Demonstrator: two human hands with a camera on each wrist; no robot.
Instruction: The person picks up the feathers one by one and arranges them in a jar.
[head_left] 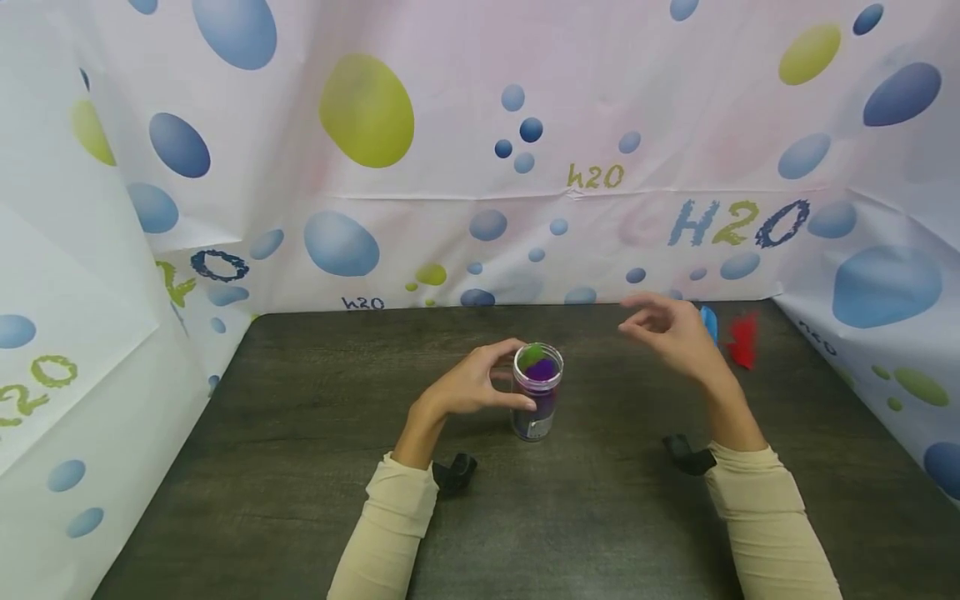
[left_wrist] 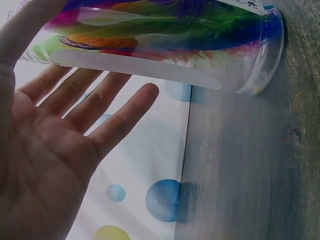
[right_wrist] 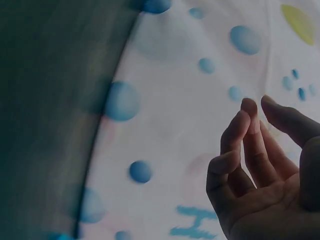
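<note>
A clear jar (head_left: 534,408) stands upright on the dark table, its top uncovered. Brightly coloured feathers (left_wrist: 165,30) fill it, with green and purple ones at the mouth. My left hand (head_left: 474,382) holds the jar from the left near its upper part, thumb in front and fingers behind. To the right, my right hand (head_left: 667,329) is raised over the table with bent fingers. In the right wrist view, nothing shows between its thumb and fingertips. Just beyond that hand are a blurred red feather (head_left: 743,340) and a blue feather (head_left: 708,322), partly hidden by the hand.
The dark wood-look table (head_left: 315,467) ends at a white curtain (head_left: 450,183) printed with blue and green drops, which hangs behind it and along both sides. Black straps (head_left: 455,473) show at both wrists, beside light sleeves (head_left: 390,533).
</note>
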